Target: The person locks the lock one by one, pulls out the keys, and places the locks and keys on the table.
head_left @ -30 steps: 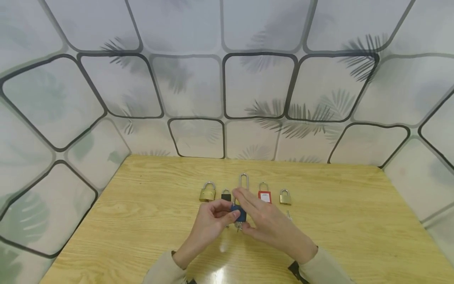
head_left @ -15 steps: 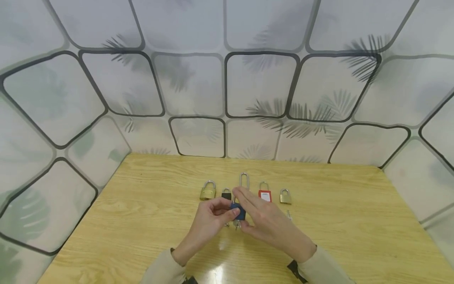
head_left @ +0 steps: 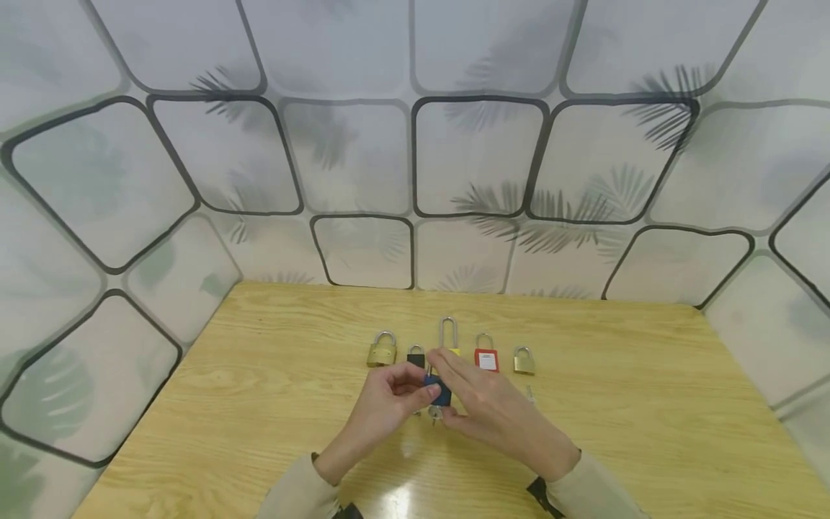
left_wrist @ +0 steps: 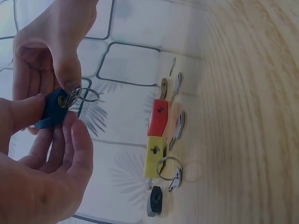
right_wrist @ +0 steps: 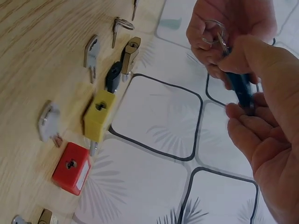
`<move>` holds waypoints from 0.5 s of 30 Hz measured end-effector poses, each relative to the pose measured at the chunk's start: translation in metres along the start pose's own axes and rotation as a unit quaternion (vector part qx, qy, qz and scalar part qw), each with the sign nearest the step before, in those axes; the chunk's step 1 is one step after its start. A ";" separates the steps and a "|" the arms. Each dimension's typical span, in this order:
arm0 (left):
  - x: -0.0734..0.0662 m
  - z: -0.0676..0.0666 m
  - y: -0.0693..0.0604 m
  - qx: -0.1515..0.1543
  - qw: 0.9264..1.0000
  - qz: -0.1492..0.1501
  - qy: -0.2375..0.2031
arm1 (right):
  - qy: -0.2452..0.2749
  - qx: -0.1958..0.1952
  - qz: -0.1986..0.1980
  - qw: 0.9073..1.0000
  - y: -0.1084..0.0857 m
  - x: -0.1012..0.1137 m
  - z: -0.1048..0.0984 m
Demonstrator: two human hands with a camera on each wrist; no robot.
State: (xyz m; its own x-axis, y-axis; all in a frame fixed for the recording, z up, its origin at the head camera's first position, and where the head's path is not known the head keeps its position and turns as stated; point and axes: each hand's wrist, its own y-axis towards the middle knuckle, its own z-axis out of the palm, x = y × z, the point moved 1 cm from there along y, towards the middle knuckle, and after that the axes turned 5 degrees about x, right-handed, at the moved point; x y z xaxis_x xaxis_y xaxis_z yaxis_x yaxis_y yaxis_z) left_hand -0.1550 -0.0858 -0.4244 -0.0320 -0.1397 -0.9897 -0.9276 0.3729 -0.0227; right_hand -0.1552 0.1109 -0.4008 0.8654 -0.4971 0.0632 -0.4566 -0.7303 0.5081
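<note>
A blue padlock [head_left: 442,391] is held over the table between both hands. The thumb and curled fingers of my left hand [head_left: 389,405] grip its body from the side. My right hand [head_left: 499,407] spans it end to end, thumb by the keyed end and fingertips at the shackle. From the keyhole sticks a key [left_wrist: 71,96] with a metal ring [left_wrist: 89,94]. The right fingers hide most of the shackle, so whether it is fully in cannot be told.
Behind the hands stand a large brass padlock [head_left: 382,354], a black padlock [head_left: 416,358], a yellow padlock [left_wrist: 154,156] with a tall shackle, a red padlock [head_left: 486,360] and a small brass padlock [head_left: 524,364]. Keys [left_wrist: 179,128] lie before them. Patterned fabric [head_left: 476,158] walls the table [head_left: 259,404].
</note>
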 end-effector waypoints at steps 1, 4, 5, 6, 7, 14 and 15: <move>0.000 0.000 0.000 0.001 1.000 0.001 0.001 | 0.002 0.000 -0.002 1.000 0.000 0.000 0.000; -0.002 0.000 0.000 0.003 1.000 0.005 0.008 | 0.007 0.001 -0.005 1.000 0.001 0.000 0.001; -0.002 -0.001 0.001 0.004 1.000 0.004 0.010 | 0.008 0.001 -0.005 1.000 0.001 -0.001 0.002; -0.002 -0.001 0.001 0.006 1.000 0.003 0.011 | 0.006 -0.001 -0.006 1.000 0.000 -0.001 0.002; -0.002 -0.002 0.001 0.008 1.000 0.003 0.013 | 0.004 -0.002 -0.006 1.000 0.000 -0.001 0.003; 0.000 -0.006 0.001 0.023 0.999 0.009 0.029 | -0.003 -0.011 -0.026 1.000 -0.002 -0.003 0.004; 0.000 -0.006 0.001 0.025 0.999 0.011 0.031 | -0.005 -0.011 -0.028 1.000 -0.002 -0.003 0.005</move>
State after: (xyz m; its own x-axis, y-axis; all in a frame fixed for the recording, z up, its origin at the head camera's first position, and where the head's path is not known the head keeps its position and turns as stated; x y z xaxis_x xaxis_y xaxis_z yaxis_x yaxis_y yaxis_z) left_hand -0.1583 -0.0907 -0.4232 -0.0776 -0.1874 -0.9792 -0.9069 0.4212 -0.0088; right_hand -0.1576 0.1115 -0.4061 0.8878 -0.4596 0.0254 -0.4019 -0.7470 0.5296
